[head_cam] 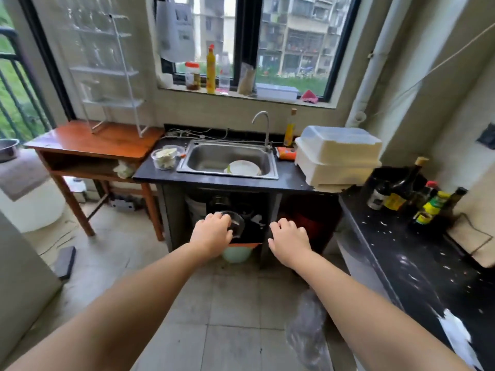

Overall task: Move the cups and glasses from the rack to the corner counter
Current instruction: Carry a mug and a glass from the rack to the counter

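My left hand point(213, 235) is held out in front of me at the middle of the head view and grips a clear glass point(235, 223) from above, its fingers curled over the rim. My right hand point(289, 241) hovers beside it with loosely curled fingers and holds nothing. A white wire rack point(126, 73) stands on the wooden table point(88, 141) at the back left; its shelves look bare, though glare makes that hard to tell. The black counter point(417, 263) runs along the right wall into the corner.
A steel sink point(227, 159) with white plates sits ahead, with a white lidded dish box point(337, 156) to its right. Sauce bottles point(417, 199) crowd the right counter's far end. A plastic container of food point(164, 156) stands left of the sink. A crumpled plastic bag point(308, 325) lies on the floor.
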`<state>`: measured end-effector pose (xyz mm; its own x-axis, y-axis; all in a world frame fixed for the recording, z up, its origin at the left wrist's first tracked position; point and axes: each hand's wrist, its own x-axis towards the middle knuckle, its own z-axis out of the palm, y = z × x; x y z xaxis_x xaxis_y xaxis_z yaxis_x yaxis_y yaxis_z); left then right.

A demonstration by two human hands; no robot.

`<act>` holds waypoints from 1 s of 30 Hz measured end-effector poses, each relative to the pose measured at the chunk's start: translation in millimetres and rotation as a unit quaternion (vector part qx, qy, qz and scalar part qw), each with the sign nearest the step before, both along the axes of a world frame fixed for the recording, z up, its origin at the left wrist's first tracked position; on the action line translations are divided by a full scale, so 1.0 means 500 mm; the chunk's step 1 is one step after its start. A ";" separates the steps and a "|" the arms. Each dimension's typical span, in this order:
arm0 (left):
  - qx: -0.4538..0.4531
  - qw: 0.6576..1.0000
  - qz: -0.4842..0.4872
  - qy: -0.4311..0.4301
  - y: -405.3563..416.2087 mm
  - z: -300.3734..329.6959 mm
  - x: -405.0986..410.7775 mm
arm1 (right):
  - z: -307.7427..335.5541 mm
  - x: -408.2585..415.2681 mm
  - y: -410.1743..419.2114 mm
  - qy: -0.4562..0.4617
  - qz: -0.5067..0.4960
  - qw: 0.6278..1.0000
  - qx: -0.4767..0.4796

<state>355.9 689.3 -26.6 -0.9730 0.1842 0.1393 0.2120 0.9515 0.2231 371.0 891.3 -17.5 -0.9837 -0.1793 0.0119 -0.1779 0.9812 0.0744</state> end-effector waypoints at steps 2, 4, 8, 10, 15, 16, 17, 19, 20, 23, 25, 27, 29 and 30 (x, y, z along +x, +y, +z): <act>0.007 0.999 0.046 0.001 -0.102 -0.008 -0.014 | -0.003 -0.054 -0.097 -0.003 0.045 0.999 0.005; 0.014 0.997 0.081 0.001 -0.184 -0.012 -0.029 | -0.003 -0.099 -0.177 -0.009 0.080 0.997 0.003; 0.029 0.987 0.160 -0.012 -0.349 -0.020 -0.081 | -0.017 -0.209 -0.351 0.008 0.148 0.989 0.005; 0.032 0.982 0.188 -0.014 -0.417 -0.017 -0.112 | -0.021 -0.264 -0.429 0.011 0.173 0.985 0.000; 0.045 0.971 0.233 -0.011 -0.618 0.008 -0.199 | -0.007 -0.412 -0.643 0.001 0.229 0.973 -0.012; 0.050 0.969 0.241 -0.007 -0.654 0.011 -0.212 | -0.001 -0.435 -0.678 0.000 0.236 0.972 -0.010; 0.057 0.966 0.252 -0.004 -0.694 0.014 -0.224 | 0.005 -0.457 -0.719 0.002 0.244 0.970 -0.012; 0.062 0.960 0.272 0.003 -0.763 0.020 -0.243 | 0.017 -0.491 -0.789 0.002 0.257 0.966 -0.009; 0.060 0.957 0.283 0.003 -0.797 0.021 -0.253 | 0.018 -0.507 -0.824 0.001 0.265 0.964 -0.007; 0.046 0.954 0.296 0.000 -0.910 0.018 -0.304 | 0.017 -0.561 -0.944 0.000 0.280 0.960 0.001; 0.045 0.955 0.292 -0.001 -0.976 0.018 -0.345 | 0.013 -0.599 -1.016 0.004 0.284 0.959 0.000; 0.041 0.958 0.284 0.002 -1.056 0.021 -0.402 | 0.007 -0.647 -1.099 0.006 0.276 0.961 -0.009; 0.040 0.962 0.270 0.008 -1.128 0.031 -0.459 | 0.007 -0.694 -1.172 0.016 0.265 0.964 -0.019; 0.043 0.965 0.258 0.011 -1.161 0.036 -0.484 | 0.007 -0.715 -1.204 0.021 0.256 0.966 -0.026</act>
<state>113.9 108.9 -8.4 -0.9286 -0.3375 0.1544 -0.2798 0.9099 0.3063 13.5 289.2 -14.1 -0.7652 -0.6397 0.0722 -0.6382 0.7685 0.0461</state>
